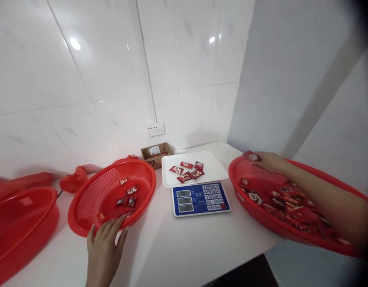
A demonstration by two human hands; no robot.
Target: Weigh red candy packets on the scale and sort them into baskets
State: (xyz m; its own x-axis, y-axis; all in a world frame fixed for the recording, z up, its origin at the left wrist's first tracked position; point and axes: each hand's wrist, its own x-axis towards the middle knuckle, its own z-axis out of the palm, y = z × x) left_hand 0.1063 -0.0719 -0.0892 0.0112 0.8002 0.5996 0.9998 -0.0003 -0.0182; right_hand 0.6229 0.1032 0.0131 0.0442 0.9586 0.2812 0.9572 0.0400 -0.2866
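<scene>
One left hand (104, 249): open, fingers released, just beside the rim of a round red plastic basket (152, 183)
One right hand (269, 162): apparently pinching a small red wrapped packet (251, 156) above an oval red plastic basket (231, 171)

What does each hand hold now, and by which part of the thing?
The right hand pinches a red candy packet by its near end, between the fingertips. The left hand holds nothing.

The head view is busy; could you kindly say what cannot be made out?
Head view:
The digital scale: display digits too small.
The red packet: partly hidden by the right hand.
Sweets in the right red basket: under the right forearm.
Cardboard box: contents hidden by its wall.
The far-left red basin: cut off by the edge.
</scene>
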